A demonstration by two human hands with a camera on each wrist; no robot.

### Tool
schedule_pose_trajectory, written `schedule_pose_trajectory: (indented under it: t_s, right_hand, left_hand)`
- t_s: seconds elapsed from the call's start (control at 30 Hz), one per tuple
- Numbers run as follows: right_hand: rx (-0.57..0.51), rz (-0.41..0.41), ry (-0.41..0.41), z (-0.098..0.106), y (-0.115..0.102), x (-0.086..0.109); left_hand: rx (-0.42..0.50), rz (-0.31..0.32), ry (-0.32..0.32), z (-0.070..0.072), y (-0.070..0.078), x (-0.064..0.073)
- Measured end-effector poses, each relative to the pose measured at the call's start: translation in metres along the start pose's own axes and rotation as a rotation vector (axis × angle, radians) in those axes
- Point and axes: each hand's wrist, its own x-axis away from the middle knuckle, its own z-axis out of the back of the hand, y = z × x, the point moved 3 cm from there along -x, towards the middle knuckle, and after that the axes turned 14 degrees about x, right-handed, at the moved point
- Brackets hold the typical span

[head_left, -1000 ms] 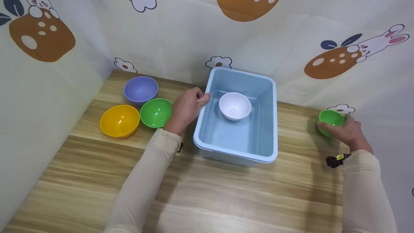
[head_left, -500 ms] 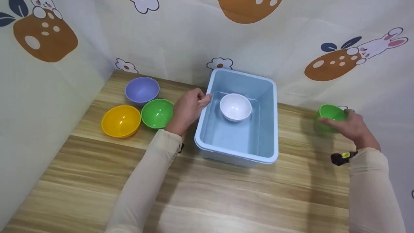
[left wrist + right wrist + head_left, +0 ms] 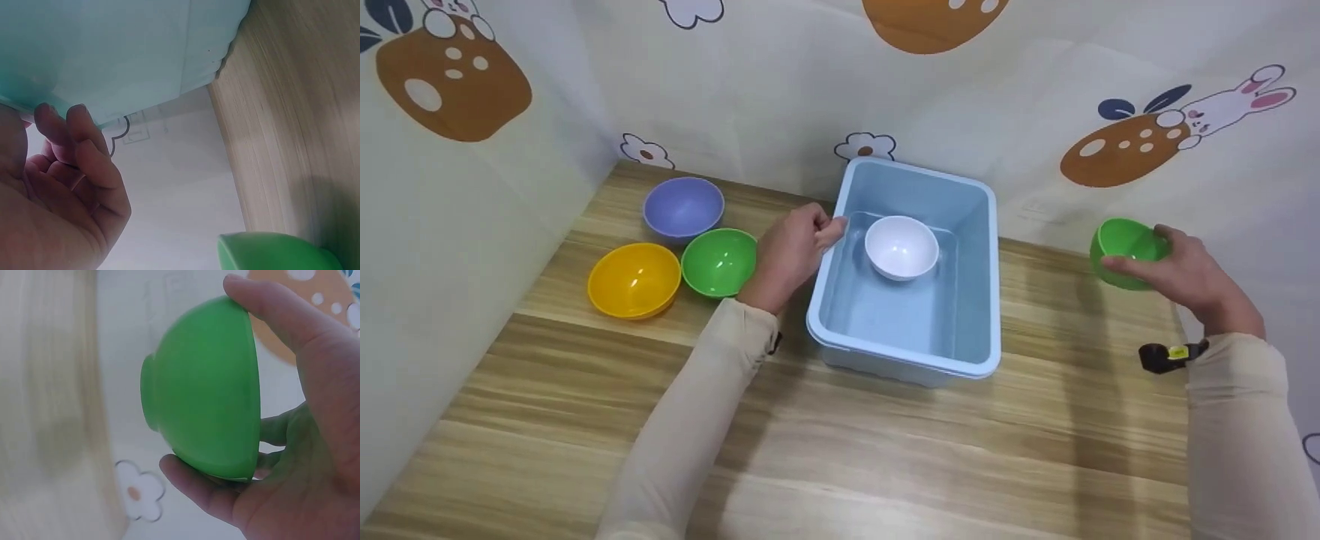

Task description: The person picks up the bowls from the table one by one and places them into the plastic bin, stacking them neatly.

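Note:
My right hand [image 3: 1204,274] holds a small green bowl [image 3: 1129,247] up off the table at the right. In the right wrist view, thumb and fingers pinch opposite sides of this bowl [image 3: 208,394], whose foot points at the wooden surface. My left hand [image 3: 791,251] grips the left rim of a light blue plastic bin [image 3: 994,277] between thumb and curled fingers. Seen from the left wrist, the fingertips [image 3: 84,121] meet the bin's edge [image 3: 146,62]. A white bowl [image 3: 901,251] sits upright inside the bin, toward its back.
Left of the bin stand a purple bowl [image 3: 684,206], a yellow bowl [image 3: 634,280] and another green bowl [image 3: 718,262], partly hidden by my left hand. A patterned cloth wall [image 3: 750,90] borders the wooden table [image 3: 960,450] behind and at both sides.
My right hand has lifted the small green bowl from the table's right side, moving up and slightly away. The left hand keeps its grip on the bin, which stays in place.

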Motion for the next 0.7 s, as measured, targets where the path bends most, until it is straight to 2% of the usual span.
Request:
schedule_pose_trajectory:
  t_s: [0.2, 0.33, 0.57, 0.7]
  right_hand:
    - [-0.010, 0.030, 0.001, 0.013, -0.020, 0.005]
    - [-0.011, 0.068, 0.029, 0.018, -0.032, 0.008]
    - [0.004, 0.083, 0.059, 0.024, -0.045, 0.014]
    - [0.016, 0.079, 0.075, 0.027, -0.055, 0.018]
  left_hand:
    - [-0.007, -0.001, -0.001, 0.001, 0.002, -0.001]
    - [-0.020, 0.007, -0.001, 0.000, 0.002, -0.002]
    - [-0.047, -0.064, 0.028, -0.001, 0.001, 0.001]
    - [-0.031, -0.063, 0.029, 0.001, 0.001, 0.003]
